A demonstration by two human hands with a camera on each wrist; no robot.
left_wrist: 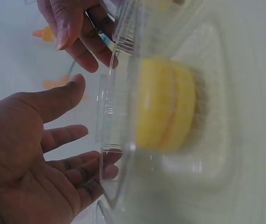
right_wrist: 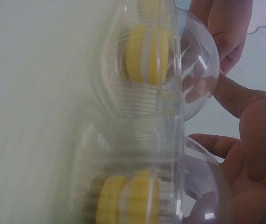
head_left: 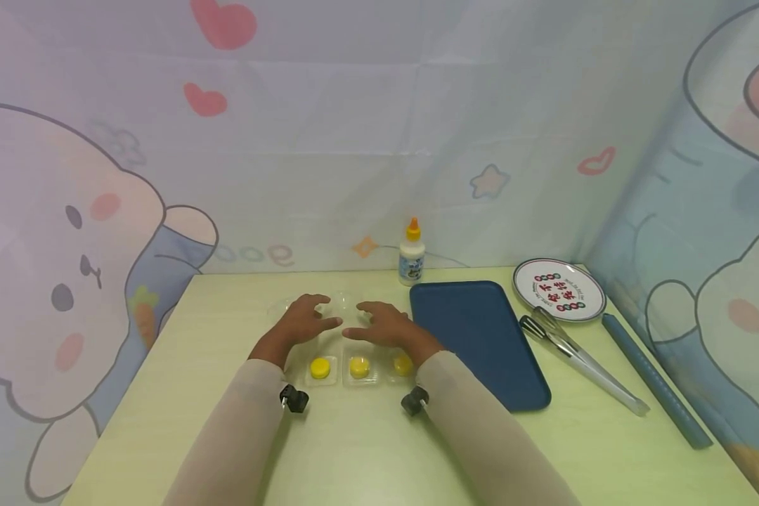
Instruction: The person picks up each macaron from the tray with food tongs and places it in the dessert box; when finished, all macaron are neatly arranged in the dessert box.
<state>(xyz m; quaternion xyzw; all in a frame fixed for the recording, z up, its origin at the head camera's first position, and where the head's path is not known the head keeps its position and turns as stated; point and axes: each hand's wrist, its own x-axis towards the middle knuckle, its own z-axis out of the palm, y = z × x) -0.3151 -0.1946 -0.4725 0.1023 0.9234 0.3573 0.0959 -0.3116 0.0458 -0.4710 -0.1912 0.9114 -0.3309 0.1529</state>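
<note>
A clear plastic clamshell box [head_left: 362, 383] lies on the table, with yellow macarons [head_left: 320, 367] in its front compartments. Its transparent domes [right_wrist: 199, 56] show up close in the right wrist view, and behind the front row the plastic is hard to make out in the head view. My left hand [head_left: 300, 321] hovers over the back left of the box, fingers spread and loosely bent. Facing it, my right hand [head_left: 384, 325] is over the back right, thumb and fingers apart. Neither hand grips anything; whether fingertips touch the plastic, I cannot tell.
Right of the box lies a dark blue tray [head_left: 474, 344]. Beyond it are a white plate [head_left: 559, 289] with red print, metal tongs [head_left: 585, 362] and a long grey-blue bar [head_left: 658, 383]. A glue bottle [head_left: 412, 256] with an orange tip stands by the back curtain.
</note>
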